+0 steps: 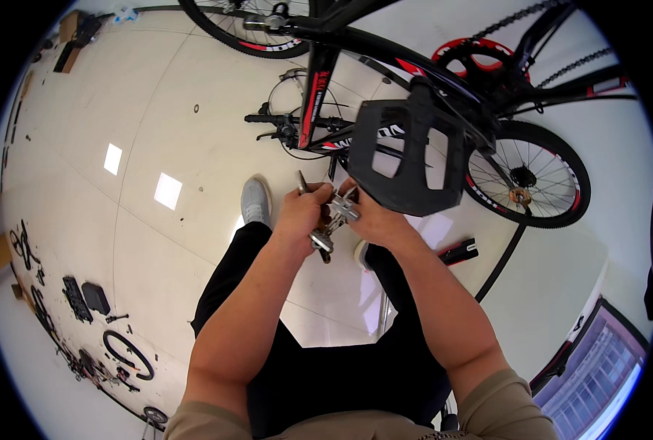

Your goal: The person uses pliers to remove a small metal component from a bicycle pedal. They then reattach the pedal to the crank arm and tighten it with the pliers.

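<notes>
A pale tiled floor spreads beneath and to the left of a person's fingers. Beyond them, ahead and to the right, stands a black bicycle with red and white markings, one wheel well apart from the fingers on the right. A black pedal, close to the lens, looms just up and to the right of the right fingers, seemingly apart from them.

Bare hands meet at the centre. The left hand is closed around part of a silver metal piece; the right hand pinches its blocky end from the other side, though some fingertips are hidden.

The piece lies directly between the two sets of fingers, neither hand clearly nearer, both touching it. A slim end juts above the left fingers and another shows below them, so its long axis appears to run steeply, from upper left to lower right, across the left grip, with the block off to the right. Whether it is one part or several joined cannot be told.
</notes>
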Available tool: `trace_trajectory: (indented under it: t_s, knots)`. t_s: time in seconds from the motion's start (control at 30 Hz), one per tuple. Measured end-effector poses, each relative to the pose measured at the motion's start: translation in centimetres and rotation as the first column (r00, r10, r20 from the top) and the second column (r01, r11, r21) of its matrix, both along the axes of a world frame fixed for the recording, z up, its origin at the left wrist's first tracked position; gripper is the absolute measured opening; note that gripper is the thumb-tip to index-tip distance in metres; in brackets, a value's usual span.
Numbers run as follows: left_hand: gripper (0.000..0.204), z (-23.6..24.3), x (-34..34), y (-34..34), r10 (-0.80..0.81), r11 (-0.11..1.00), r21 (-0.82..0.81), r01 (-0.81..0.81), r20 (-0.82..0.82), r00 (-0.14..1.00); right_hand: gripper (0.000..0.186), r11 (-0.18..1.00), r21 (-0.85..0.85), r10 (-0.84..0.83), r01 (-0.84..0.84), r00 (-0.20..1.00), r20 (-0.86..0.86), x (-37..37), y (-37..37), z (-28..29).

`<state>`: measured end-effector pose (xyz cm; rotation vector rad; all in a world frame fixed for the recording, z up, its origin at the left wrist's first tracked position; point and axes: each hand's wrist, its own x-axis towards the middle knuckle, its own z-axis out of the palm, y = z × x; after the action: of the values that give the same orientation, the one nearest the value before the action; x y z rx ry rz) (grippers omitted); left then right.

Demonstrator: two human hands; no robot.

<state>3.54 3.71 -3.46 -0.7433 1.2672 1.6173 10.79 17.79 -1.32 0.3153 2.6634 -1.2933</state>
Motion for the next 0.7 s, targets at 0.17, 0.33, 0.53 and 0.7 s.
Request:
trace_trajectory:
  t_s: [0.17,0.33,0.53,0.7]
  knots:
    - [0.02,1.0,-0.3,0.2,-0.012,0.998,-0.058,0.013,0.009,1.0,0.026,0.998,0.035,0.045,-0.05,0.991,0.128,0.0,-0.4,-0.1]
    - [0.02,0.6,-0.1,0.2,-0.055,0.997,-0.064,0.053,-0.035,0.998,0.033,0.988,-0.102,-0.122,0.118,0.992,-0.036,0.1,-1.5,-1.4]
    - [0.021,-1.4,-1.6,-2.1,0.054,0.987,0.144,-0.074,0.136,0.989,0.038,0.922,-0.176,-0.326,0.346,0.936,0.132,-1.3,-5.5,-2.8]
    - [0.014,0.8,-2.7,-0.6,-0.018,0.978,0.209,-0.006,0.111,0.994,0.027,0.799,-0.364,-0.468,0.478,0.875,0.121,-2.2,-4.3,-2.8]
